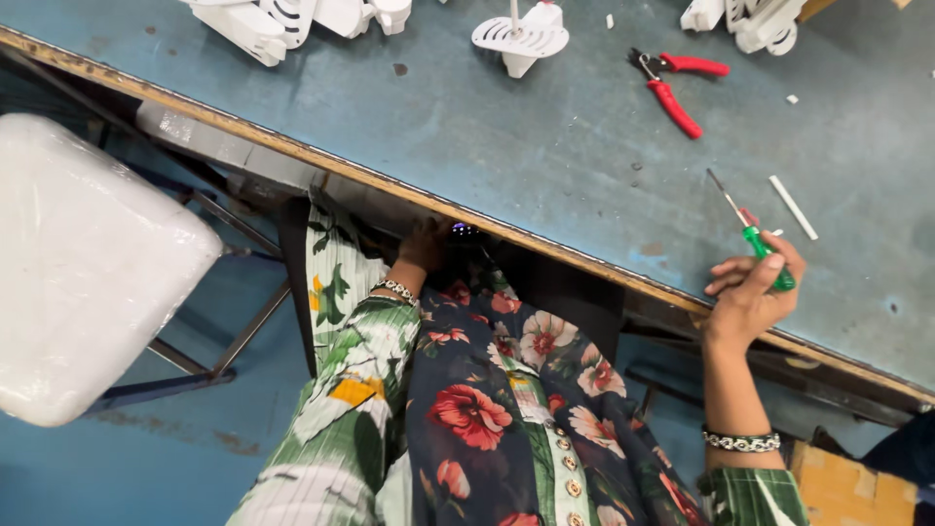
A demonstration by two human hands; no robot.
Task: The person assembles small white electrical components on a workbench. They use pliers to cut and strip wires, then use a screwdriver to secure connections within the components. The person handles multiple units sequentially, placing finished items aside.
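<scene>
At the far left stood a stool with a white padded seat [88, 263] wrapped in clear plastic, on a metal frame over the blue floor. Above it, at the far edge of the blue-grey counter [545, 146], lay a cluster of white plastic parts [282, 19]. The left hand [426, 244], a beaded bracelet at its wrist, reached under the counter's wooden front edge just beside a small dark object with a bluish light [464, 232]; the hand was in shadow, so I could not tell whether it was open or closed. Below it spread the person's lap in floral cloth, green-leafed on the sleeve and dark with red and white flowers. Farther along the counter, near the far edge, sat a white slotted plastic piece [521, 39], and to its right a pair of red-handled pliers [672, 88]. More white parts [750, 19] lay at the far right corner. The right hand [755, 292] rested at the near edge of the counter, fingers curled around the green handle of a screwdriver [755, 234], its shaft pointing away and leftward over the counter. Just right of the shaft lay a small white stick [793, 207].
</scene>
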